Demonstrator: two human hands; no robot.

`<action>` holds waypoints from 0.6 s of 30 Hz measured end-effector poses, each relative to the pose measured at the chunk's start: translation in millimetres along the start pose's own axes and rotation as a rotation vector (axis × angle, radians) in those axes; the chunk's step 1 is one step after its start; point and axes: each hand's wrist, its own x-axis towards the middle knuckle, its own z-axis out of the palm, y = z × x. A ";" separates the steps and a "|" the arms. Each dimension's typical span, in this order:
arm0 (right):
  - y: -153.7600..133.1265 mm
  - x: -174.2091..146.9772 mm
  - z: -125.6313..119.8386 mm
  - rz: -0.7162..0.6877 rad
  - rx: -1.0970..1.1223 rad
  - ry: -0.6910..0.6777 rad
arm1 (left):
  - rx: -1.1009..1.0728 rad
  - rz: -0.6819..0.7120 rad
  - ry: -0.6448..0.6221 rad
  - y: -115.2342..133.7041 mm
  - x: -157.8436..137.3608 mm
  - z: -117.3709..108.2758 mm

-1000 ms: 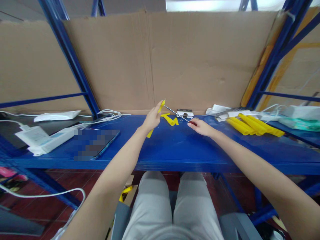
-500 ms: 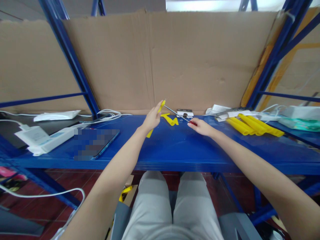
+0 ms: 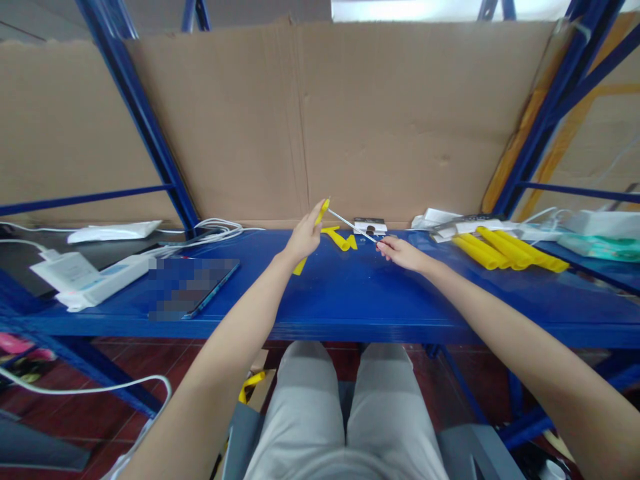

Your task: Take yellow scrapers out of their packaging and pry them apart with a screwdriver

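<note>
My left hand (image 3: 306, 239) is closed around a yellow strip-like piece (image 3: 324, 208). A lower end of yellow shows beneath the wrist. My right hand (image 3: 397, 251) grips a screwdriver (image 3: 353, 225), its handle mostly covered by the fingers. The thin metal shaft slants up and left, its far end at the yellow piece in my left hand; whether it enters the piece I cannot tell. Between the hands, a short yellow tube (image 3: 341, 241) and small yellow scraps (image 3: 353, 243) lie on the blue tabletop (image 3: 350, 293).
Several yellow tubes (image 3: 493, 250) lie at the right by white packets. A small black-and-white box (image 3: 370, 226) stands at the back against the cardboard (image 3: 400, 120). On the left are a dark tablet (image 3: 200, 287), a power strip (image 3: 105, 280) with a charger, and white cables (image 3: 220, 229).
Both hands stay nearly in place. The fingers of my right hand have shifted on the screwdriver, and the red handle seen earlier is now mostly hidden.
</note>
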 end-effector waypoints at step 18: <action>4.0 0.3 -0.5 -0.081 -0.012 0.032 | 0.014 -0.017 -0.015 5.5 -1.1 -2.6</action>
